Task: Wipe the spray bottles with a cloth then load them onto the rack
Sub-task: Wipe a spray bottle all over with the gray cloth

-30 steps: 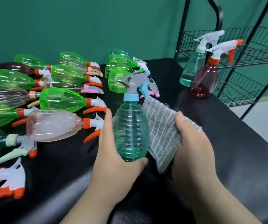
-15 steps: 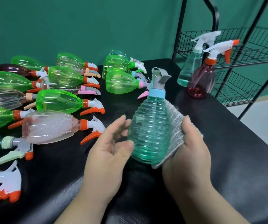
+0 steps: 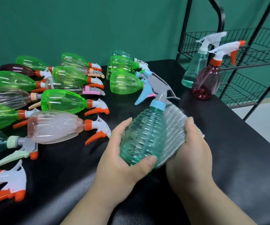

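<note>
Teal ribbed spray bottle, grey trigger head, slightly tilted, grey striped cloth against its right side; green bottles and a pink bottle lie leftward; black wire rack stands far right

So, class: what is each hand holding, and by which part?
The left hand grips the teal bottle round its lower body, thumb near the base. The right hand holds the grey cloth by its edge, against the bottle's side.

The ribbed teal bottle is clear, glossy plastic, and the grey cloth just right of it looks woven and matt. Beneath it the black table has a faintly grained sheen — behind stands a black wire rack of thin metal.
</note>
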